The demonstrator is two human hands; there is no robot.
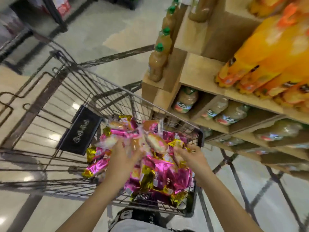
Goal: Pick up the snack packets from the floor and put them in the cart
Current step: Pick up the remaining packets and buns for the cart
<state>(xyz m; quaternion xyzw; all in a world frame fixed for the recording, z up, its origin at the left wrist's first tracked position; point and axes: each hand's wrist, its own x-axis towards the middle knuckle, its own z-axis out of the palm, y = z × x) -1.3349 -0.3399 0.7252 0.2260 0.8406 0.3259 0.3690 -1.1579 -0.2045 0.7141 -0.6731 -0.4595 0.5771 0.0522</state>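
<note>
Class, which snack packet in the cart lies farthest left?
The pink packet with gold ends, lying against the cart on its left side, just left of the left hand at the wrist; the other packets are heaped further right.

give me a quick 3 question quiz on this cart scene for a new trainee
1. True or false: the grey wire shopping cart already holds shiny pink and gold foil snack packets.
2. What colour are the caps of the brownish plastic juice bottles on the pale wooden shelf? A red, B green, C blue.
3. Fill in: the left hand and right hand are both above the ____.
Key: 1 true; 2 B; 3 cart.
</note>
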